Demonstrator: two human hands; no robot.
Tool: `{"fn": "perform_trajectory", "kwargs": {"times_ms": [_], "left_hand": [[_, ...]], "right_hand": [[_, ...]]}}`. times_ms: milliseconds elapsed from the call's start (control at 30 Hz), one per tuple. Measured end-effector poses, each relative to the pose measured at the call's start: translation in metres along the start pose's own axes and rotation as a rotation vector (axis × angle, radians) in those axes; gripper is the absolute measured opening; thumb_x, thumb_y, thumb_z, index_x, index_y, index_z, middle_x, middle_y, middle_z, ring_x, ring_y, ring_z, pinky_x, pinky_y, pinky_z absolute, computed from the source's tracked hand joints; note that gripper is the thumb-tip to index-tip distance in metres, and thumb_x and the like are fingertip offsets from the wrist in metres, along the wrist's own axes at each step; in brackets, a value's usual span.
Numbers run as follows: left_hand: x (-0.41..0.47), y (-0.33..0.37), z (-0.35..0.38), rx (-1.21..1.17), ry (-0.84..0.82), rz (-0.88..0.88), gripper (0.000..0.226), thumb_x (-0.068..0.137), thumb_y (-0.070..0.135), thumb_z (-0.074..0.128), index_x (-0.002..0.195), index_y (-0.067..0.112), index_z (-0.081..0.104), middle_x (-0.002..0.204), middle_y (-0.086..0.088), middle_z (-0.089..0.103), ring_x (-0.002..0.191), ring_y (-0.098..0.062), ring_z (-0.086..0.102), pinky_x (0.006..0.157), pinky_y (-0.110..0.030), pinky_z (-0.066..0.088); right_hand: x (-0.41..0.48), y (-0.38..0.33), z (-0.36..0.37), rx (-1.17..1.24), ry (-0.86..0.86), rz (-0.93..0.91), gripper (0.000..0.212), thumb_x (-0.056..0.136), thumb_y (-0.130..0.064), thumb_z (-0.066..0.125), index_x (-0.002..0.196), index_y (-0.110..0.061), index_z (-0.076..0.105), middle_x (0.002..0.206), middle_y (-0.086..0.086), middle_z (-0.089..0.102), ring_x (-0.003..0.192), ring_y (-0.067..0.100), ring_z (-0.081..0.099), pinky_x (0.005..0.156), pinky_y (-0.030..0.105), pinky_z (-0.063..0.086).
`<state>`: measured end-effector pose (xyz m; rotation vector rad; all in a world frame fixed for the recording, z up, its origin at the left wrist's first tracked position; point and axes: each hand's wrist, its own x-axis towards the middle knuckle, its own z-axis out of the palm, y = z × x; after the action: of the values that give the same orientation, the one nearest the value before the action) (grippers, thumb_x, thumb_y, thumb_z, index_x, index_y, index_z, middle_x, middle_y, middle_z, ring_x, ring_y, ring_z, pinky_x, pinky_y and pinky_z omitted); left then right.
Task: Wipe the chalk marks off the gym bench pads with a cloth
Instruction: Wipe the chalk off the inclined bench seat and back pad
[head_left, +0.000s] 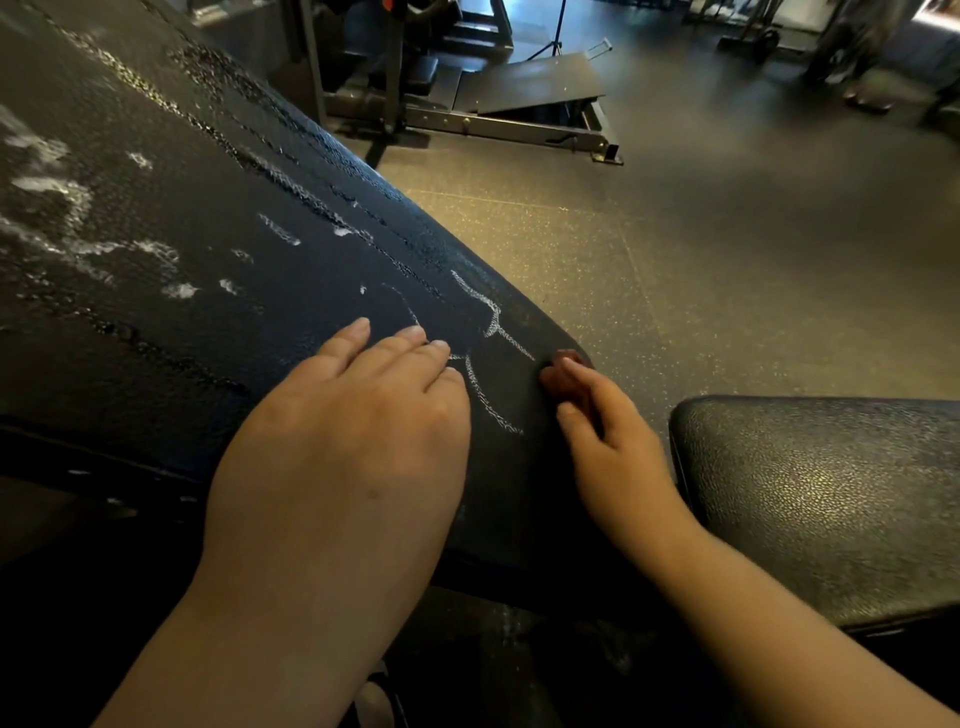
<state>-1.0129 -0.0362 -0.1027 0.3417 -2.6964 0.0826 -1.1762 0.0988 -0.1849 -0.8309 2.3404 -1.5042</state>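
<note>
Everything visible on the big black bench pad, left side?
The bench pad is black with a pebbled, vinyl-like cover and a rounded corner. White chalk smears cover its left part; thin chalk lines cross near the corner; wet-looking streaks run along its far edge. The left hand lies flat on it. The right hand holds a reddish wad, too blurred to identify, against the corner.

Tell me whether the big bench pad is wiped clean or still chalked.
Still chalked. White chalk lines cross the bench pad between the flat left hand and the right hand pinching a reddish cloth.
</note>
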Motion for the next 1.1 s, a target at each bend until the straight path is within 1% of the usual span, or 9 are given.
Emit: {"fn": "perform_trajectory", "kwargs": {"times_ms": [67, 167, 233, 333, 433, 567, 667, 967, 1100], "left_hand": [[0.001, 0.002, 0.0, -0.003, 0.018, -0.009, 0.048, 0.079, 0.013, 0.037, 0.107, 0.003, 0.074, 0.12, -0.017, 0.07, 0.119, -0.031, 0.064, 0.107, -0.054, 0.04], [0.001, 0.003, -0.001, 0.007, 0.046, -0.015, 0.044, 0.078, 0.011, 0.043, 0.107, 0.003, 0.074, 0.119, -0.017, 0.07, 0.118, -0.031, 0.065, 0.106, -0.053, 0.039], [0.0, 0.003, -0.001, 0.007, 0.057, -0.01, 0.04, 0.074, 0.006, 0.052, 0.107, 0.003, 0.075, 0.119, -0.017, 0.07, 0.118, -0.031, 0.065, 0.107, -0.052, 0.039], [-0.001, 0.001, -0.001, -0.011, 0.06, 0.002, 0.036, 0.074, 0.008, 0.056, 0.104, 0.004, 0.076, 0.117, -0.016, 0.071, 0.117, -0.03, 0.065, 0.109, -0.047, 0.039], [-0.006, -0.003, -0.002, -0.054, 0.08, 0.016, 0.034, 0.073, 0.001, 0.055, 0.099, 0.005, 0.076, 0.116, -0.016, 0.072, 0.115, -0.03, 0.066, 0.112, -0.045, 0.037], [-0.013, 0.0, -0.004, -0.063, 0.133, -0.028, 0.03, 0.075, -0.003, 0.061, 0.099, 0.004, 0.076, 0.115, -0.014, 0.072, 0.116, -0.029, 0.066, 0.108, -0.05, 0.042], [-0.01, 0.002, -0.005, -0.034, 0.107, -0.028, 0.031, 0.075, 0.005, 0.057, 0.099, 0.004, 0.076, 0.114, -0.015, 0.072, 0.115, -0.03, 0.067, 0.108, -0.052, 0.042], [-0.009, 0.004, -0.002, -0.023, 0.109, -0.029, 0.031, 0.074, 0.006, 0.061, 0.1, 0.004, 0.077, 0.114, -0.014, 0.073, 0.114, -0.029, 0.067, 0.106, -0.052, 0.045], [-0.006, 0.005, -0.004, -0.004, 0.089, -0.037, 0.035, 0.076, 0.01, 0.053, 0.101, 0.005, 0.077, 0.114, -0.014, 0.073, 0.114, -0.029, 0.067, 0.106, -0.056, 0.043]], "right_hand": [[-0.03, -0.025, 0.004, -0.017, -0.064, -0.195, 0.041, 0.096, -0.022, 0.057, 0.135, -0.033, 0.056, 0.136, -0.015, 0.057, 0.127, -0.007, 0.049, 0.107, 0.01, 0.034], [-0.051, -0.033, -0.002, -0.039, -0.224, -0.427, 0.046, 0.097, -0.009, 0.056, 0.142, -0.02, 0.054, 0.143, -0.01, 0.054, 0.138, 0.007, 0.045, 0.115, 0.024, 0.035], [-0.035, -0.02, -0.005, -0.026, -0.196, -0.389, 0.045, 0.099, -0.004, 0.054, 0.142, -0.019, 0.053, 0.141, -0.011, 0.056, 0.136, 0.007, 0.049, 0.115, 0.034, 0.04], [-0.023, -0.026, 0.001, 0.081, -0.096, -0.177, 0.045, 0.101, -0.006, 0.053, 0.139, -0.029, 0.052, 0.133, -0.024, 0.056, 0.126, -0.009, 0.052, 0.112, 0.024, 0.041], [-0.042, -0.035, 0.001, -0.026, -0.154, -0.287, 0.044, 0.1, -0.019, 0.054, 0.141, -0.036, 0.053, 0.138, -0.027, 0.052, 0.131, -0.01, 0.044, 0.109, 0.012, 0.035], [-0.045, -0.037, -0.007, -0.135, -0.228, -0.446, 0.048, 0.097, -0.017, 0.056, 0.144, -0.027, 0.053, 0.148, -0.017, 0.05, 0.141, 0.001, 0.039, 0.116, 0.029, 0.036], [-0.023, -0.047, 0.004, -0.139, -0.201, -0.419, 0.047, 0.1, -0.014, 0.055, 0.145, -0.028, 0.052, 0.149, -0.017, 0.049, 0.142, 0.0, 0.038, 0.117, 0.037, 0.038], [-0.049, -0.04, -0.015, -0.157, -0.309, -0.474, 0.047, 0.099, -0.007, 0.057, 0.143, -0.025, 0.053, 0.15, -0.018, 0.047, 0.144, 0.003, 0.036, 0.118, 0.036, 0.036], [-0.024, -0.051, -0.002, -0.216, -0.256, -0.442, 0.048, 0.101, -0.012, 0.055, 0.144, -0.031, 0.051, 0.147, -0.019, 0.049, 0.142, -0.001, 0.037, 0.116, 0.035, 0.038]]}}
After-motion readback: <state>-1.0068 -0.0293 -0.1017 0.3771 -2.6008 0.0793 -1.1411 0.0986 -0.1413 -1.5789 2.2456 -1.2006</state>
